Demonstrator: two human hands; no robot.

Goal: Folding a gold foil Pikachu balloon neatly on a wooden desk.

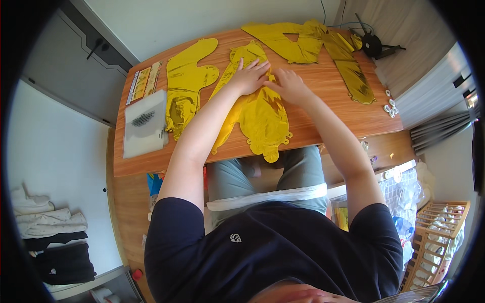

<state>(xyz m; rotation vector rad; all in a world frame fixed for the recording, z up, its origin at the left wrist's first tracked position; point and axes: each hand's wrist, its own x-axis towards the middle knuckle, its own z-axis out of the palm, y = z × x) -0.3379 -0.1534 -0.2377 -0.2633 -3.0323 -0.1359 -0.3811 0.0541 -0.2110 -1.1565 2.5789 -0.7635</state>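
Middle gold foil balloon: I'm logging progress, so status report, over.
Left hand spread on middle gold foil balloon; right hand at its edge, grip unclear. Balloon uninflated, wrinkled. Nothing else seen lying on it; second gold foil balloon to its left.

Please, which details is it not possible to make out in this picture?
Head view:
Middle gold foil balloon: the part beneath the left hand is hidden by it.
Right hand: its own back hides whether the fingers pinch foil.
Plastic bag: its dark print is too small.
Green-grey trousers: partly hidden by the table.
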